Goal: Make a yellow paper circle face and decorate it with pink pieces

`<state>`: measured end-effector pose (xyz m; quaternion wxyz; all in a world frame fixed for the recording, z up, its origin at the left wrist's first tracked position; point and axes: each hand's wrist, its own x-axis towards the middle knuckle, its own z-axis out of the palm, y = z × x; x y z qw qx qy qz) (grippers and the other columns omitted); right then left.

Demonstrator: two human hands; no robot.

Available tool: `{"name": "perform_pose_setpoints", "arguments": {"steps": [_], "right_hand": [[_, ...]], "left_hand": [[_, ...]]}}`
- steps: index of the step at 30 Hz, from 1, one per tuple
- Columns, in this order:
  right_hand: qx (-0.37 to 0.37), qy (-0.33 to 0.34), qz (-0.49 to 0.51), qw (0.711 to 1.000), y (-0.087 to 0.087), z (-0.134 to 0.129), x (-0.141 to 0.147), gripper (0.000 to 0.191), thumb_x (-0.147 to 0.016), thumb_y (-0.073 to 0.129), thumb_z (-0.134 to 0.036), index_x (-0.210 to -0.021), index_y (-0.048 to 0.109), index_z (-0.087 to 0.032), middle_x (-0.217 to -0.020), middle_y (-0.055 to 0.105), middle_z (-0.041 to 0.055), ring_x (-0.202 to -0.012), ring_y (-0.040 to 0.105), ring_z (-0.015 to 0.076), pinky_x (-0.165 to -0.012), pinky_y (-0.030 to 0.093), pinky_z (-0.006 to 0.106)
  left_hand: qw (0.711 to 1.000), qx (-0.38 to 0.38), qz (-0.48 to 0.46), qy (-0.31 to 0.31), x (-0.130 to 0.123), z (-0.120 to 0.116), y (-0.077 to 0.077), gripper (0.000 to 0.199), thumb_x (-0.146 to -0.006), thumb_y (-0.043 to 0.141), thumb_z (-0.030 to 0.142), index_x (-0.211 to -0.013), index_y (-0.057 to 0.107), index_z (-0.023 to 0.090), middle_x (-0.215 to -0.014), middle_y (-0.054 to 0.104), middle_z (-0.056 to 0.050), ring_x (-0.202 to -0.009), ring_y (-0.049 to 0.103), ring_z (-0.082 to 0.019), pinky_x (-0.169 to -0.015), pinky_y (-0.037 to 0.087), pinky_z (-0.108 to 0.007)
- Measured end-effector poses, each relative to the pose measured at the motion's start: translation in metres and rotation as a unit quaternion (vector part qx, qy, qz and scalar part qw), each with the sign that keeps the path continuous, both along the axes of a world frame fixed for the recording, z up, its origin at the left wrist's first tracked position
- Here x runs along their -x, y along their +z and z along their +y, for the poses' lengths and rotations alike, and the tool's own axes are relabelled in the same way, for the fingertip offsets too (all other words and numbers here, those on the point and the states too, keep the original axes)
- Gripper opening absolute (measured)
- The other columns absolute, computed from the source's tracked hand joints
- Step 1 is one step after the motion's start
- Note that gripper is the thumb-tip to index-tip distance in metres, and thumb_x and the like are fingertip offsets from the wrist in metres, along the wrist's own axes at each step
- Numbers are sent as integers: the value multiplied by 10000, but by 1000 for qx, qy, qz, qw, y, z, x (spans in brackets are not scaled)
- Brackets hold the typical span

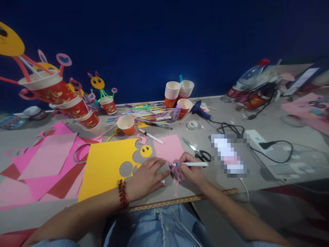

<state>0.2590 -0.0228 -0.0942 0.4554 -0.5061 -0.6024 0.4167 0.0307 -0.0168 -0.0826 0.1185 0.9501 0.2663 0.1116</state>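
My right hand (pixel 191 171) is closed on a white marker (pixel 196 164), its tip on a small pink paper piece (pixel 177 172) with a dark blue mark. My left hand (pixel 147 176) lies palm down with its fingers spread, fingertips at the left side of that piece. Under and beyond it are a yellow sheet (pixel 102 159) with round holes and a small yellow smiling face (pixel 146 151). A pink sheet (pixel 168 147) lies just behind my hands. Black-handled scissors (pixel 203 155) rest right of it, and another marker (pixel 151 136) lies behind.
A blurred phone (pixel 228 154) and power strip (pixel 264 151) lie right, near a blue glue gun (pixel 200 110). Paper cups (pixel 172 92), straws (pixel 144 111) and a bottle (pixel 244 80) stand or lie behind. Decorated cups (pixel 61 97) and pink sheets (pixel 48 154) are left.
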Motion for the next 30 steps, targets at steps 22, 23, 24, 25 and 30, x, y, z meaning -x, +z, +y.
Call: {"name": "perform_pose_setpoints", "arguments": {"steps": [22,23,24,25,30], "right_hand": [[-20,0,-74,997,11,2,-12,127,-746,548,-195,-625,523,-223,-529,491,-35,-486,421,129,-466,334,249],[-23,-1,-77,997,11,2,-12,124,-740,547,-193,-622,522,-224,-530,491,-36,-486,422,129,-470,335,249],[-24,1,-79,997,11,2,-12,120,-735,543,-189,-622,522,-224,-531,492,-37,-486,424,129,-474,337,250],[-26,3,-81,996,11,3,-13,116,-732,537,-185,-624,523,-224,-534,496,-38,-489,429,129,-478,339,250],[-27,8,-88,996,9,3,-13,102,-738,518,-184,-641,528,-216,-560,500,-38,-503,443,128,-498,350,252]], "left_hand": [[1000,-24,12,9,-3,-2,-4,500,-879,660,428,-1342,524,295,-1404,477,-130,-1309,420,-300,-1093,365,-515],[1000,-24,11,9,-3,-2,-5,502,-875,664,429,-1339,526,294,-1407,475,-132,-1310,420,-301,-1092,365,-517],[1000,-24,9,8,-3,-2,-5,504,-874,666,430,-1338,527,294,-1410,473,-133,-1311,420,-302,-1092,365,-518],[1000,-24,8,8,-3,-2,-5,504,-874,667,429,-1339,527,294,-1411,473,-133,-1311,421,-303,-1093,365,-517],[1000,-23,8,11,-3,-2,-5,484,-880,663,413,-1331,532,296,-1410,472,-127,-1305,424,-301,-1096,363,-508]]}}
